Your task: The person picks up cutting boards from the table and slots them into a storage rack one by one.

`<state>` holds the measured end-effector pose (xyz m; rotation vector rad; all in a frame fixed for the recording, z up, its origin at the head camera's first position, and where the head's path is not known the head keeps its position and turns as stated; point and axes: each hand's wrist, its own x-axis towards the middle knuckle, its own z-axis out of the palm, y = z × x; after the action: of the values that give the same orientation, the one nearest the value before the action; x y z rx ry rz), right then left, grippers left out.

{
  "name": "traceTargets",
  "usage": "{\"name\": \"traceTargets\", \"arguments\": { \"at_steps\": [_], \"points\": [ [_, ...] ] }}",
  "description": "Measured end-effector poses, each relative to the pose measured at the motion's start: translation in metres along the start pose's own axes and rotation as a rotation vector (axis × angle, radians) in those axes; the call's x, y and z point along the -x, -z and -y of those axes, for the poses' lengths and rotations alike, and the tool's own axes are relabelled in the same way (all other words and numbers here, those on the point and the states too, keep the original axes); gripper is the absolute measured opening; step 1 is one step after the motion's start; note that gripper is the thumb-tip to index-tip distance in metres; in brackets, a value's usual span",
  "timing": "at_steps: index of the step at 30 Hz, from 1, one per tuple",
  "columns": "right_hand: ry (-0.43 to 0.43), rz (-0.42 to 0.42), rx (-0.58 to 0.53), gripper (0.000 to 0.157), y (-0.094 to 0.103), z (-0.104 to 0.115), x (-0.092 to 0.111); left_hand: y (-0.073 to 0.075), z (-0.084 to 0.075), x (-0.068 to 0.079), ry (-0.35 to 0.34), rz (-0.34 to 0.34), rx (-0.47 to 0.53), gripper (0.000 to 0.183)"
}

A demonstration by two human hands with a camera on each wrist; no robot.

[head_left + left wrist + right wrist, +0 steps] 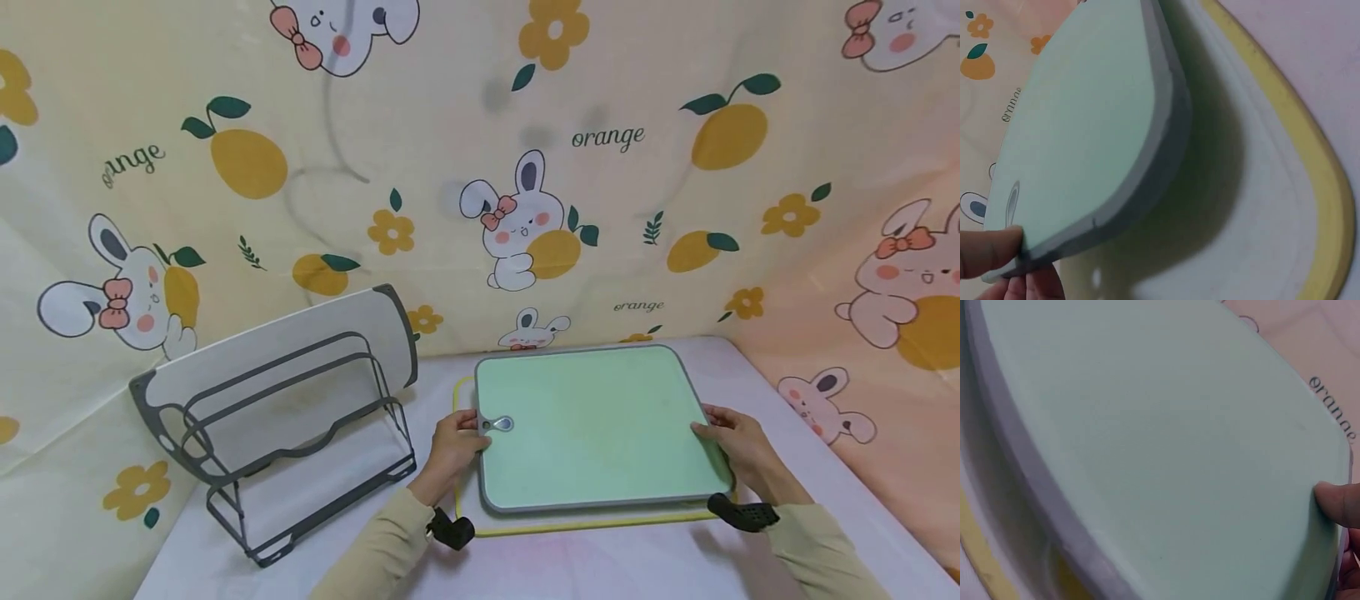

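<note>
Both hands hold a pale green cutting board [592,433] with a grey rim by its short sides. At its left edge my left hand [454,450] pinches the board, thumb on top beside the small hanging hole and fingers beneath. On the opposite edge my right hand [742,442] grips it the same way, thumb over the green face. Below lies a white board with a yellow rim [592,527], mostly hidden by the green one. In the left wrist view a shadowed gap separates the green board [1085,125] from the yellow-rimmed board [1329,187].
A dark wire rack [330,446] stands on the left of the white table [600,571], with a light board with dark grey corners [285,350] leaning in it. Printed cloth [450,100] with rabbits and oranges hangs behind and at both sides.
</note>
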<state>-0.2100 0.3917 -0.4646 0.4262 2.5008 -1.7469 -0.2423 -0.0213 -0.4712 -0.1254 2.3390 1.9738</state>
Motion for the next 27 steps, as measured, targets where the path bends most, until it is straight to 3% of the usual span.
{"name": "traceTargets", "arguments": {
  "at_steps": [6,12,20,27],
  "points": [
    [0.054,0.014,-0.012,0.061,0.001,0.011,0.003,0.011,-0.01,0.001,-0.05,0.016,-0.041,0.045],
    [0.092,0.011,0.038,0.058,0.002,0.025,0.005,0.018,-0.019,0.002,-0.099,0.018,0.009,0.043],
    [0.122,-0.004,0.084,0.056,-0.001,0.038,0.008,0.027,-0.026,0.0,-0.107,-0.034,-0.076,0.035],
    [0.159,-0.012,0.102,0.054,-0.001,0.05,0.013,0.033,-0.036,0.0,-0.096,-0.031,-0.069,0.036]
  ]
}}
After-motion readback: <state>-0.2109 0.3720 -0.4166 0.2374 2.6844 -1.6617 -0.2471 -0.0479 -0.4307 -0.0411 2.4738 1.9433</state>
